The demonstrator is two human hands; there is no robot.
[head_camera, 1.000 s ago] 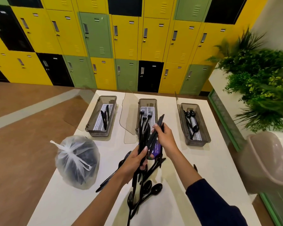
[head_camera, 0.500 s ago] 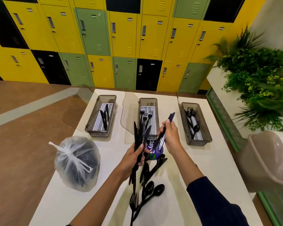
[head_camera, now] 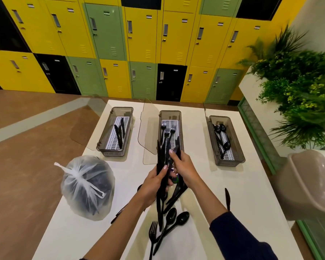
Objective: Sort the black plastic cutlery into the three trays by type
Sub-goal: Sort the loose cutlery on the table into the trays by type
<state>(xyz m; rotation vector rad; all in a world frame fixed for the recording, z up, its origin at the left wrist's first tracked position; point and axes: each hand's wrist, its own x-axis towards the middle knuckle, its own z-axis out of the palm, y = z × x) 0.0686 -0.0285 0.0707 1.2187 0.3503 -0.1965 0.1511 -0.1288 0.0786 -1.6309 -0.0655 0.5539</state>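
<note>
Three smoky plastic trays stand across the white table [head_camera: 251, 184]: the left tray [head_camera: 101, 145] holds knives, the middle tray [head_camera: 160, 117] forks, the right tray [head_camera: 231, 162] spoons. My left hand [head_camera: 152, 184] grips a bundle of black cutlery [head_camera: 162, 160] upright in front of the middle tray. My right hand [head_camera: 182, 166] pinches a piece at the top of that bundle. Loose spoons [head_camera: 174, 220], a fork [head_camera: 152, 233] and other pieces lie on the table below my hands. A lone black piece [head_camera: 227, 197] lies to the right.
A knotted translucent bag [head_camera: 86, 186] with dark contents sits at the table's left edge. Clear lids [head_camera: 148, 128] stand beside the trays. A beige chair [head_camera: 311, 184] is at the right, plants behind it, lockers along the far wall.
My right hand, which held a piece out to the right half a second ago, has come back to the bundle in my left hand and now pinches at its top.
</note>
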